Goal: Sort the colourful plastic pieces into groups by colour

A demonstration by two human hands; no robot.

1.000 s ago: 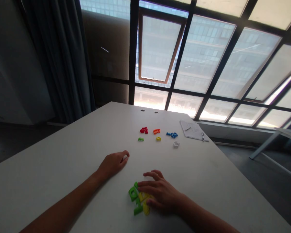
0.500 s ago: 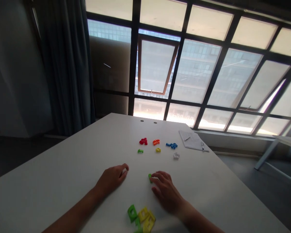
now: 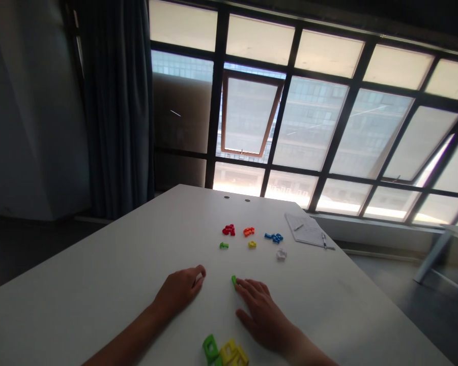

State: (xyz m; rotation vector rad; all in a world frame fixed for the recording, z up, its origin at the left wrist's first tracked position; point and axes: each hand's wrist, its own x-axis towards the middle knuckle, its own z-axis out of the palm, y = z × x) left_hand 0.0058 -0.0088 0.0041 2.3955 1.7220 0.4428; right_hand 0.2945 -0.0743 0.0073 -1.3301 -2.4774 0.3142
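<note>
Though 2 hands (image 3: 181, 290) show, the right (image 3: 260, 311) partly hides 1 green piece (image 3: 233, 279).

Small green piece (image 3: 234, 280) (slim) lies at the right hand (image 3: 260, 312).

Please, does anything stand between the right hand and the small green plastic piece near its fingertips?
Nothing visible does: the right hand reaches right to the small green plastic piece. The green and yellow plastic blocks lie off that line.
</note>
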